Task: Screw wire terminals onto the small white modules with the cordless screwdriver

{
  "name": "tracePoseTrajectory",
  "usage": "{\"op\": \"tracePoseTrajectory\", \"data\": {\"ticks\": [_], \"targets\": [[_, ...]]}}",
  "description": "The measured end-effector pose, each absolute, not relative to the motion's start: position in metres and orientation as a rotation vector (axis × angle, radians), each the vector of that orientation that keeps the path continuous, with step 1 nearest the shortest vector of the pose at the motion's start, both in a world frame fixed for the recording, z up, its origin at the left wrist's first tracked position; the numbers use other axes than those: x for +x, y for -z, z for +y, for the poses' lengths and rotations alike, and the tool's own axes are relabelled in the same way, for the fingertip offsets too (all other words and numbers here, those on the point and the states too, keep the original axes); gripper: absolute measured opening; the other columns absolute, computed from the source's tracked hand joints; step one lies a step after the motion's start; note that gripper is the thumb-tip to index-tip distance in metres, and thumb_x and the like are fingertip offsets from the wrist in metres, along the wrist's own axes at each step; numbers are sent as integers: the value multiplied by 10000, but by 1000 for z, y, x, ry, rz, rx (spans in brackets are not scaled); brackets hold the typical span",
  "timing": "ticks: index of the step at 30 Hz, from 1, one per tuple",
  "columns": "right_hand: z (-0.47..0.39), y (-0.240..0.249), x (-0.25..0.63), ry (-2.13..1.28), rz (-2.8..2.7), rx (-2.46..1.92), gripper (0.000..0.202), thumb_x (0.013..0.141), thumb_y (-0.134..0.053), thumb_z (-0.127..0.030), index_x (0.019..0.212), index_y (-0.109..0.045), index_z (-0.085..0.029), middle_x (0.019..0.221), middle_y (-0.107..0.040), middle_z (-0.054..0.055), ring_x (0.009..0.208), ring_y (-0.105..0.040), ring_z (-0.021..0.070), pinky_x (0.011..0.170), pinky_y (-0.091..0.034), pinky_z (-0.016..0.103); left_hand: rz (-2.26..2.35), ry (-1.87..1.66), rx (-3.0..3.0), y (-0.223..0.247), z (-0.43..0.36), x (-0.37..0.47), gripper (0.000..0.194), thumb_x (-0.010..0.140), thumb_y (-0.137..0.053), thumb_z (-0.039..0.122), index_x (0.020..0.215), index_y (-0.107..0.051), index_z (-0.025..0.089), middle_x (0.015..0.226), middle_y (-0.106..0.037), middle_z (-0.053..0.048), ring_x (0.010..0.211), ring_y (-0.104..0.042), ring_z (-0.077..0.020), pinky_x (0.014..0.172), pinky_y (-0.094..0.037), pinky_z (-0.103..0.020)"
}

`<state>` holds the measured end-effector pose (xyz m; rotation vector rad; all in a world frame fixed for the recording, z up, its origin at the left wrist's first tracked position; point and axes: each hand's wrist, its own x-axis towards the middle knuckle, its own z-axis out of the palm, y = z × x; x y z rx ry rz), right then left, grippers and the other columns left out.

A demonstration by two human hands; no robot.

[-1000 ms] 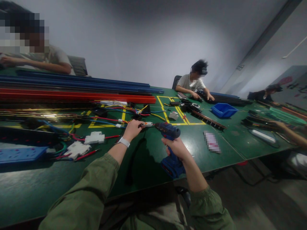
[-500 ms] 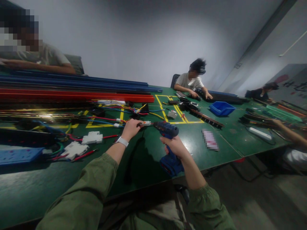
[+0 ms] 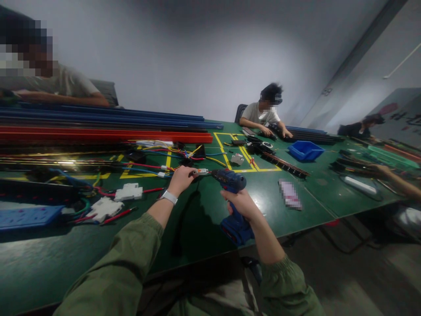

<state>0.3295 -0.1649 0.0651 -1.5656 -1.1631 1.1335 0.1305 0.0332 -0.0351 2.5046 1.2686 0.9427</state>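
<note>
My left hand [image 3: 183, 179], with a watch on its wrist, pinches a small white connector piece [image 3: 201, 171] above the green table [image 3: 200, 237]. Wrapped round the handle of a blue power drill [image 3: 234, 182] is my right hand [image 3: 242, 202]. The drill points left, its tip at or very near the right end of the white piece; contact is too small to tell. Left of my left hand lie red and blue wires with small white connectors [image 3: 162, 174]. White switch-like modules [image 3: 129, 192] with red wires rest nearer the left side.
Red rails [image 3: 105, 135] and blue rails [image 3: 108, 116] lie along the back left. A blue power strip [image 3: 31, 216] is at far left, a blue bin [image 3: 305, 150] at right. A blurred pink-white item [image 3: 290, 194] lies right of the drill. Several people sit around the table.
The view has shifted slightly, so objects sit a little lower and to the right. Both hands keep their holds, with the drill still at the white piece. The person at far left moved an arm slightly.
</note>
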Motion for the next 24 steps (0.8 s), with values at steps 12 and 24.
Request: {"op": "tracePoseTrajectory", "data": {"ticks": [12,24], "targets": [[-163,-68,328,-1168,-1145,-1589,210,783,-653,-353,827,-536,-184,429,-477,-75,333,-483,121,353,-373,217,1281,-909,2532,33,33,131,246,864,-594,358,1048,-728,265,939,-726,-58,874,-591,-238,799,-442,-352],[-165,-64,332,-1156,-1172,-1548,215,804,-637,-359,873,-543,-179,377,-446,-87,324,-471,126,367,-367,214,1312,-885,2531,32,29,132,271,886,-573,346,1107,-701,254,1059,-715,-74,957,-598,-245,870,-441,-372]]}}
